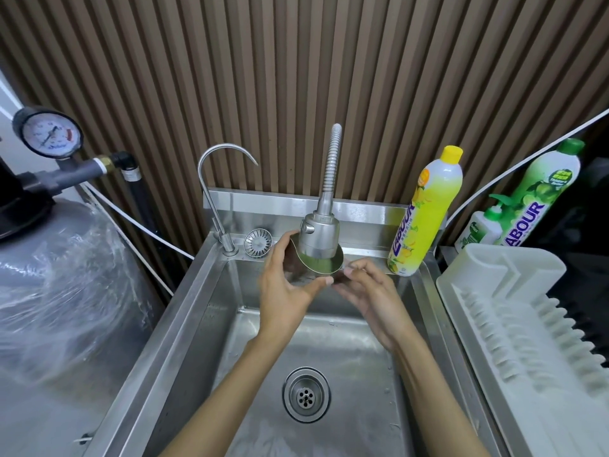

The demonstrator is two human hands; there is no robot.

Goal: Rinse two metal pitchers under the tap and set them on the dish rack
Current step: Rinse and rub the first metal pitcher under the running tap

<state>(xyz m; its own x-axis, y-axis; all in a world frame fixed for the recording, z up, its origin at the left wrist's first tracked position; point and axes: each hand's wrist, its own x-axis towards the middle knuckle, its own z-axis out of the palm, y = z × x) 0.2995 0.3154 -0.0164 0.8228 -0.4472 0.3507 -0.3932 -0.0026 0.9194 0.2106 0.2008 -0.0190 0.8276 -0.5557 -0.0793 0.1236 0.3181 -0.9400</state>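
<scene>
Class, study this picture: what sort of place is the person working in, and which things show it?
Most likely a kitchen washing-up corner: a stainless steel sink with a flexible spray tap, a yellow dish soap bottle on its rim, and a white dish rack beside it.

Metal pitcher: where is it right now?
Head view, centre: the metal pitcher is directly under the spray tap head, above the back of the sink, held between the left hand and the right hand.

Brown vertical-slat wall (296,77), grey plastic-wrapped tank (66,275) at left, pressure gauge (47,133) above it
</scene>
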